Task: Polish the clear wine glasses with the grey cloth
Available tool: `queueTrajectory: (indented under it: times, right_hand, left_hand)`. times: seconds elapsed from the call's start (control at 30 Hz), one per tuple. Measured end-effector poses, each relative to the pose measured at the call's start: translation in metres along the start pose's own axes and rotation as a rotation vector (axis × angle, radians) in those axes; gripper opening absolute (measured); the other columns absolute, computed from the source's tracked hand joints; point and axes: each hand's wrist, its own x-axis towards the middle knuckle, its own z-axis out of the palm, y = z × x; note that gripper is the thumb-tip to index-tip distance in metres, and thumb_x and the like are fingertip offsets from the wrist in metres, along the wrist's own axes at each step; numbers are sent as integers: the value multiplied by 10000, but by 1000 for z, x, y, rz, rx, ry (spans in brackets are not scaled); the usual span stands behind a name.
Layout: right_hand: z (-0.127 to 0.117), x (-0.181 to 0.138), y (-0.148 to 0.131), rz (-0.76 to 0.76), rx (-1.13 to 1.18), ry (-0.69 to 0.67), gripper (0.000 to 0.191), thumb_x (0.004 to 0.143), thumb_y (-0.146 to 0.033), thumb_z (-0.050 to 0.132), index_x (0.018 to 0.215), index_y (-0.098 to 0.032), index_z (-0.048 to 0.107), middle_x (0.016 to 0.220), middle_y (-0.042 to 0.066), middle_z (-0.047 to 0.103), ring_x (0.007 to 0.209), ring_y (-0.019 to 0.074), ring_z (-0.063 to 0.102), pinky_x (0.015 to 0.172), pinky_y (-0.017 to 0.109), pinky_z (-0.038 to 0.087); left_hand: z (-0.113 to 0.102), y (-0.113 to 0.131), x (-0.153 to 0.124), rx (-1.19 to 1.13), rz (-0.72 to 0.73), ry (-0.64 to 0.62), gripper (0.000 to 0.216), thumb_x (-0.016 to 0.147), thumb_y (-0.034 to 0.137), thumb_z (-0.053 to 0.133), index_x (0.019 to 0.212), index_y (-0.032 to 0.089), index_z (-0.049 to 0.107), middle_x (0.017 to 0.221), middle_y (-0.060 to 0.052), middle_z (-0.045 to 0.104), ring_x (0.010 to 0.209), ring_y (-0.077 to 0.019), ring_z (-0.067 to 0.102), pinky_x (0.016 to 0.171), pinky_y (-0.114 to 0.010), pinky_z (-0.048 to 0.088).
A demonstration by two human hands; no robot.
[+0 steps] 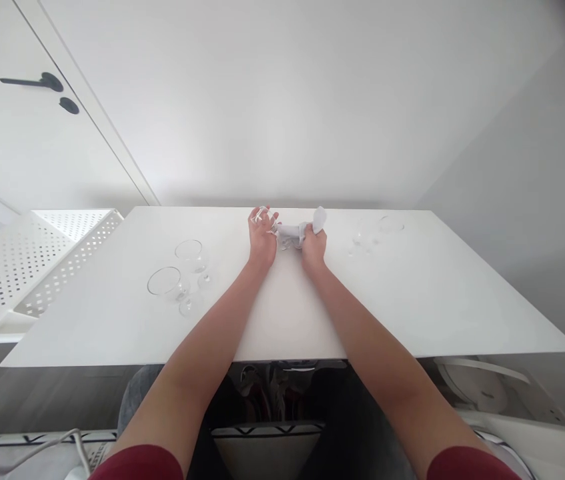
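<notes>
Both of my hands work at the far middle of a white table (412, 307). My left hand (261, 237) is closed round a clear stemmed glass (263, 215), whose rim shows above my fingers. My right hand (313, 245) grips a white cloth (296, 232) that is bunched against the glass, with one corner sticking up by my thumb. Two clear stemmed glasses (165, 283) (189, 252) stand on the table to the left of my hands.
Another clear glass (385, 227) sits at the far right of the table, faint against the white top. A white perforated rack (37, 267) stands left of the table. A white door with a black handle (37, 83) is at upper left. White walls close in behind and right.
</notes>
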Motion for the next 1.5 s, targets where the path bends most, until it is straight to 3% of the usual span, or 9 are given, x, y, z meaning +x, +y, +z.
queueTrajectory:
  times: [0.17, 0.3, 0.47, 0.73, 0.93, 1.13, 1.23, 1.33, 1.5]
  right_hand:
    - [6, -16, -14, 344, 269, -424, 375, 848, -497, 670, 1110, -229, 649, 1167, 68, 740, 995, 211, 712, 746, 331, 616]
    - [12, -26, -18, 351, 295, -535, 337, 837, -355, 723, 1137, -243, 619, 1184, 60, 742, 977, 214, 713, 759, 378, 645]
    - [8, -14, -14, 170, 297, -369, 336, 855, -474, 729, 1064, -237, 614, 1025, 41, 735, 824, 191, 720, 747, 388, 640]
    - [5, -3, -16, -59, 428, -256, 395, 847, -564, 714, 1031, -218, 671, 1061, 75, 748, 1034, 230, 725, 850, 376, 615]
    - [-6, 11, -10, -14, 217, 279, 299, 867, -458, 654, 1057, -226, 657, 1175, 78, 730, 1141, 198, 688, 923, 321, 586]
    - [7, -10, -14, 134, 335, -257, 441, 914, -591, 593, 1119, -217, 703, 1161, 71, 765, 1198, 217, 686, 1011, 341, 568]
    - [14, -16, -11, 155, 380, -413, 485, 914, -626, 585, 1128, -208, 706, 1175, 83, 768, 1214, 256, 679, 1045, 402, 559]
    - [13, -13, -5, 87, 359, -482, 404, 836, -499, 728, 1120, -213, 702, 1207, 83, 763, 1195, 263, 685, 1044, 416, 552]
    - [7, -9, -3, -154, 105, -376, 424, 815, -425, 756, 1188, -236, 691, 1235, 63, 746, 1184, 223, 673, 1083, 391, 496]
  left_hand:
    - [-5, 4, 5, 17, 114, 57, 501, 829, 394, 829, 1238, 296, 556, 1538, -89, 524, 1380, -241, 588, 1103, -363, 480]
    - [-6, 8, 6, -73, 126, 54, 482, 869, 360, 793, 1265, 294, 528, 1555, -95, 514, 1413, -237, 566, 1120, -369, 473]
    - [3, 6, 0, 64, 2, 35, 450, 901, 352, 761, 1288, 325, 532, 1535, -82, 553, 1404, -229, 561, 1058, -370, 508]
    - [4, -9, -9, 223, -169, -84, 419, 697, 325, 924, 946, 210, 608, 1091, -53, 708, 1034, -224, 736, 1001, -436, 563]
    - [3, -4, -7, 182, -86, 3, 378, 722, 327, 912, 919, 207, 612, 1223, -68, 718, 1100, -210, 730, 1110, -443, 510]
    - [-2, -11, -2, 225, 14, 6, 401, 675, 393, 938, 899, 221, 654, 1162, -72, 770, 1129, -217, 704, 1076, -400, 496]
    - [-5, -15, 2, 180, 20, 19, 417, 622, 378, 969, 862, 214, 670, 1049, -58, 784, 1035, -219, 722, 1032, -389, 519]
    - [-5, -16, 2, 155, -11, -4, 401, 605, 342, 981, 837, 213, 679, 1043, -55, 780, 1034, -215, 723, 1033, -383, 523]
    - [-3, -15, -1, 203, 2, -8, 405, 600, 342, 985, 838, 204, 688, 1014, -57, 778, 1039, -220, 723, 1024, -397, 537]
